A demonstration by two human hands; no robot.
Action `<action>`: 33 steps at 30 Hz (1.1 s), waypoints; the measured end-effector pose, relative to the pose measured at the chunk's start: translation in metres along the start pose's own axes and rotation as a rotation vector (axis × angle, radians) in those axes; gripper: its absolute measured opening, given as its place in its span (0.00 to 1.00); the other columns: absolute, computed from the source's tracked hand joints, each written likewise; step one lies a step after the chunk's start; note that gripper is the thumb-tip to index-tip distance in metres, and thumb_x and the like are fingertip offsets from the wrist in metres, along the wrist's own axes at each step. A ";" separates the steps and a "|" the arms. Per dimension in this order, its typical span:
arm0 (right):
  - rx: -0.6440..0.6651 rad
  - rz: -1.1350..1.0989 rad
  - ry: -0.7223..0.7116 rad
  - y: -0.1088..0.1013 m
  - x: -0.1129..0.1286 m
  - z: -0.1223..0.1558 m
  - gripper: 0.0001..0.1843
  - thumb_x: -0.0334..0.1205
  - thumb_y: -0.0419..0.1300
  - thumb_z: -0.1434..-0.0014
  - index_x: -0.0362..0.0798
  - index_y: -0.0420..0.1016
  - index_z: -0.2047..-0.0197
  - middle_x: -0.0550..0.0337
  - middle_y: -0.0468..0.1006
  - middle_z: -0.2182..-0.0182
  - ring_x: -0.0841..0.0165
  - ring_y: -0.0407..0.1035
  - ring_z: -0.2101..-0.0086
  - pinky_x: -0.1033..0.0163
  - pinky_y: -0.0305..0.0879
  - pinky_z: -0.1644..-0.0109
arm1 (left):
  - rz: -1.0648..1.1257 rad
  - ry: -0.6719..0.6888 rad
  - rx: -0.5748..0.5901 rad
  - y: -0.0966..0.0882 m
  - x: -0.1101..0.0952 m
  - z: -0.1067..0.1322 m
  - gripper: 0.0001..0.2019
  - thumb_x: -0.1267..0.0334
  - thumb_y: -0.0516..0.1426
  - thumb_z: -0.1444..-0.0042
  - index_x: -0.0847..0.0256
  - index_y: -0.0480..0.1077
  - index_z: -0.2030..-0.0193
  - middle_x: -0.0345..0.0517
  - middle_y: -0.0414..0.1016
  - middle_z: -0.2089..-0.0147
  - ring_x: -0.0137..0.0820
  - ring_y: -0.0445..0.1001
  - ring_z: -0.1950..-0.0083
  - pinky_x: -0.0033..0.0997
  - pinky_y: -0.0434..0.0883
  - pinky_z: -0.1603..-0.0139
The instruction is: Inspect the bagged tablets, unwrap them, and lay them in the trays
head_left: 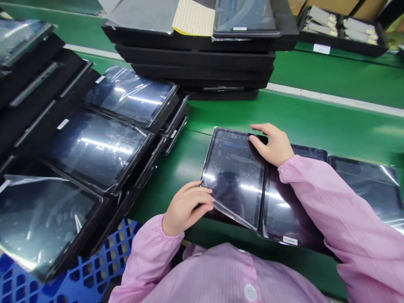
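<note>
A dark tablet point(235, 174) in a clear plastic sleeve lies on the green belt point(315, 122) in front of me. My left hand point(186, 206) grips its near left corner, fingers curled on the edge where the plastic film sticks out. My right hand point(273, 143) rests on the tablet's far right corner, fingers together and pressing down. To the right, side by side, lie a second wrapped tablet point(284, 210), partly under my pink sleeve, and a third tablet point(369, 185).
Stacks of black foam trays point(202, 59) holding wrapped tablets stand at the back. More trays with tablets point(97, 147) slope along the left over a blue plastic crate point(82, 277). A black tray of small parts point(344, 29) sits at the far right.
</note>
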State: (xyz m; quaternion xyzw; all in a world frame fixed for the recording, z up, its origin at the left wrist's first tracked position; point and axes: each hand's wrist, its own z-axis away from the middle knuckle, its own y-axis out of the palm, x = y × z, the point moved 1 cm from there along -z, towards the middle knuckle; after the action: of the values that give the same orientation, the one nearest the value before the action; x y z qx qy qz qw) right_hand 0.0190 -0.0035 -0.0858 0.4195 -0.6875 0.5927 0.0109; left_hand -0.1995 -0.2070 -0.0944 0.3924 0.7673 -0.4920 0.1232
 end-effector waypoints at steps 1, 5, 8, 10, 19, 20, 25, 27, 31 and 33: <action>-0.069 -0.015 -0.007 -0.003 0.002 0.000 0.17 0.41 0.56 0.40 0.46 0.80 0.51 0.48 0.84 0.53 0.54 0.77 0.52 0.46 0.72 0.46 | 0.003 -0.040 -0.061 0.003 0.000 0.000 0.14 0.61 0.53 0.32 0.56 0.73 0.69 0.37 0.83 0.72 0.30 0.84 0.66 0.33 0.80 0.51; -0.167 -0.097 0.027 -0.027 0.012 0.007 0.16 0.38 0.55 0.40 0.47 0.78 0.51 0.52 0.83 0.59 0.60 0.77 0.61 0.51 0.74 0.52 | 0.043 -0.381 -0.345 0.017 -0.001 0.006 0.11 0.61 0.53 0.32 0.58 0.70 0.67 0.39 0.82 0.75 0.33 0.85 0.66 0.30 0.81 0.61; -0.028 -0.264 0.189 -0.048 0.020 0.023 0.18 0.40 0.57 0.41 0.45 0.76 0.48 0.57 0.81 0.67 0.66 0.74 0.71 0.58 0.74 0.64 | 0.210 -0.587 -0.506 0.027 -0.002 0.014 0.13 0.55 0.52 0.32 0.58 0.65 0.67 0.38 0.81 0.77 0.34 0.83 0.73 0.38 0.82 0.57; 0.092 -0.402 0.336 -0.058 0.027 0.039 0.20 0.43 0.57 0.39 0.43 0.73 0.47 0.59 0.79 0.73 0.69 0.72 0.77 0.62 0.72 0.71 | 0.287 -0.641 -0.589 0.034 -0.001 0.020 0.15 0.51 0.52 0.32 0.58 0.63 0.67 0.37 0.80 0.78 0.33 0.82 0.76 0.44 0.82 0.53; 0.338 -0.663 0.542 -0.053 0.081 0.130 0.33 0.49 0.51 0.32 0.43 0.56 0.29 0.48 0.85 0.60 0.61 0.82 0.64 0.51 0.80 0.57 | 0.318 -0.494 -0.809 0.051 0.009 0.041 0.13 0.56 0.57 0.39 0.58 0.64 0.72 0.35 0.77 0.78 0.35 0.81 0.76 0.51 0.82 0.56; 0.296 -0.679 0.554 -0.052 0.084 0.138 0.33 0.49 0.51 0.32 0.45 0.55 0.28 0.48 0.85 0.57 0.60 0.82 0.61 0.50 0.80 0.54 | 0.311 -0.476 -0.820 0.052 0.010 0.043 0.13 0.56 0.57 0.40 0.58 0.65 0.72 0.34 0.76 0.78 0.35 0.80 0.76 0.50 0.82 0.56; -0.036 -0.688 0.618 -0.050 0.078 0.157 0.23 0.43 0.47 0.27 0.54 0.61 0.32 0.53 0.86 0.58 0.62 0.83 0.62 0.54 0.82 0.58 | 0.275 -0.505 -0.893 0.058 0.009 0.048 0.14 0.55 0.57 0.40 0.59 0.64 0.73 0.34 0.76 0.77 0.33 0.79 0.76 0.49 0.80 0.55; -0.175 -0.544 0.568 -0.050 0.070 0.158 0.21 0.37 0.46 0.28 0.55 0.67 0.36 0.56 0.85 0.60 0.64 0.83 0.64 0.56 0.82 0.60 | 0.211 -0.545 -0.936 0.063 0.007 0.048 0.15 0.52 0.56 0.40 0.58 0.62 0.73 0.34 0.74 0.78 0.35 0.79 0.75 0.50 0.79 0.55; -0.167 -0.073 0.249 -0.043 0.065 0.156 0.25 0.25 0.48 0.35 0.53 0.75 0.42 0.52 0.82 0.55 0.60 0.78 0.57 0.49 0.78 0.54 | 0.070 -0.534 -1.059 0.075 0.005 0.044 0.16 0.49 0.54 0.41 0.56 0.58 0.73 0.34 0.71 0.77 0.35 0.78 0.74 0.51 0.79 0.57; -0.102 0.099 0.120 -0.037 0.068 0.156 0.26 0.22 0.49 0.39 0.51 0.78 0.45 0.48 0.80 0.53 0.57 0.75 0.55 0.47 0.76 0.55 | 0.017 -0.533 -1.096 0.079 0.004 0.041 0.15 0.50 0.52 0.41 0.56 0.56 0.72 0.35 0.72 0.76 0.34 0.76 0.75 0.52 0.79 0.56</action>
State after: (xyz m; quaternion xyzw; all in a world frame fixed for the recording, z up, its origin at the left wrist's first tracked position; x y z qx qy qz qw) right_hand 0.0721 -0.1679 -0.0677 0.3473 -0.7348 0.5809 0.0441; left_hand -0.1530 -0.2239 -0.1685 0.1410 0.8485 -0.1056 0.4990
